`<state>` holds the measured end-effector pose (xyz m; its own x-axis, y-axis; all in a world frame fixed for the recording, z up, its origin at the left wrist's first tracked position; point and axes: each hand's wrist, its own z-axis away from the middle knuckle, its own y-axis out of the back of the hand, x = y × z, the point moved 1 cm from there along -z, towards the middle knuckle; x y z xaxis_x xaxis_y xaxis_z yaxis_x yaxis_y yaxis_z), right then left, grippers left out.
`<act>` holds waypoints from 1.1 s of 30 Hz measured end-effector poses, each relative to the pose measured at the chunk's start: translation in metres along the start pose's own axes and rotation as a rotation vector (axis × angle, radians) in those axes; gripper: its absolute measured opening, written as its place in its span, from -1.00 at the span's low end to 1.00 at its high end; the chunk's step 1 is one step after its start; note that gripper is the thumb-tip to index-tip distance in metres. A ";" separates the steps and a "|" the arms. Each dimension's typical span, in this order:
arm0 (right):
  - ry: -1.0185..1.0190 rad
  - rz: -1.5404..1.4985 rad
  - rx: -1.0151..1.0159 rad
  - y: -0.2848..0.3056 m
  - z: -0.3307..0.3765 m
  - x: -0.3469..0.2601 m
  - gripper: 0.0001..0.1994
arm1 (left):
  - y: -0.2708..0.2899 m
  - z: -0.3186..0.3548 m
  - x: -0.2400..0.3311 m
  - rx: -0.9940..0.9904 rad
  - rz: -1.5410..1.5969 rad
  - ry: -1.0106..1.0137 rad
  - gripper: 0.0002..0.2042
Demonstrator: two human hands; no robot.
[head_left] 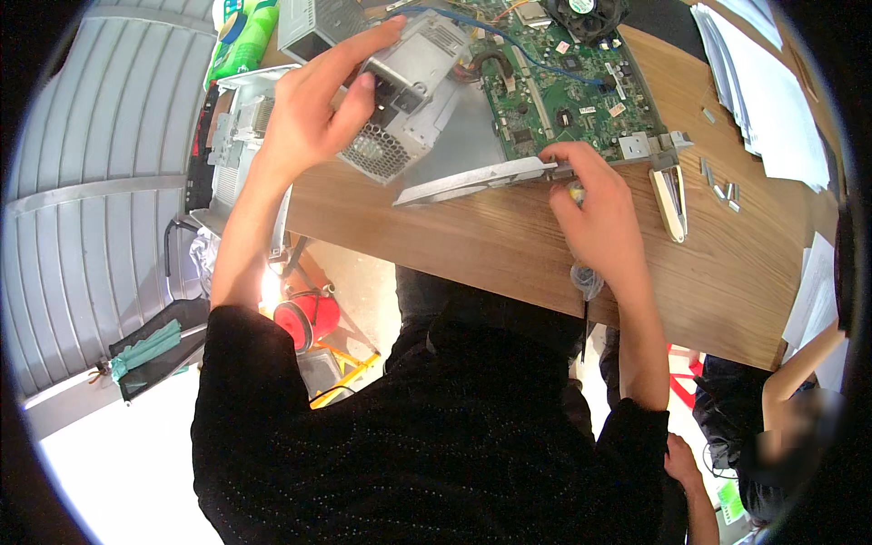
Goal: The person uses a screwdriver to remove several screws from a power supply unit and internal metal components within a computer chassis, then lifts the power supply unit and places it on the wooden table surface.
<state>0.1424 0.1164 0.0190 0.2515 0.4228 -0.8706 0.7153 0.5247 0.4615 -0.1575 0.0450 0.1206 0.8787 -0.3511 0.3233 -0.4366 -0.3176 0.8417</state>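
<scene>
My left hand (309, 113) grips a silver metal computer power supply (431, 54), thumb on its near side and index finger stretched over its top. The power supply is tilted, and a bundle of cables leaves its right side. My right hand (599, 209) is closed around a screwdriver (589, 282) with a clear handle, its dark shaft pointing down past the table edge. Its fingertips are at the near rim of a metal case panel (472, 182). Behind that rim lies a green motherboard (581, 118) with a blue cable across it.
A black fan (590, 14) sits at the far end of the board. Right of it are a white stapler (670, 204), staple strips (727, 193) and stacked papers (763, 100). An opened metal case (241, 136) stands left. Another person's arm (808, 363) shows at the right edge.
</scene>
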 end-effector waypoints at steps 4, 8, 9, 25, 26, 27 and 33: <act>-0.043 -0.002 -0.020 0.001 0.001 -0.003 -0.63 | 0.000 0.000 -0.007 0.024 -0.133 -0.080 -0.61; -0.103 0.020 0.107 0.000 0.011 -0.005 -0.63 | 0.004 0.000 -0.013 0.043 -0.128 -0.078 -0.61; -0.069 0.039 0.155 0.001 0.015 -0.005 -0.64 | 0.006 0.000 -0.013 -0.006 -0.056 -0.004 -0.52; -0.180 0.109 0.034 0.000 0.025 -0.009 -0.55 | -0.021 -0.038 -0.021 -0.034 0.288 0.053 -0.77; -0.221 0.100 0.004 -0.001 0.022 -0.011 -0.53 | -0.023 -0.039 -0.022 0.006 0.279 0.008 -0.77; -0.240 0.087 -0.024 -0.002 0.020 -0.012 -0.52 | -0.026 -0.042 -0.022 0.048 0.269 -0.035 -0.77; -0.215 0.140 -0.110 0.002 0.015 -0.016 -0.49 | -0.035 -0.057 -0.034 0.213 0.215 -0.243 -0.87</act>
<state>0.1498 0.0997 0.0313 0.4834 0.3366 -0.8081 0.5923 0.5541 0.5850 -0.1612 0.1180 0.1049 0.7025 -0.6203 0.3489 -0.6586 -0.3808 0.6490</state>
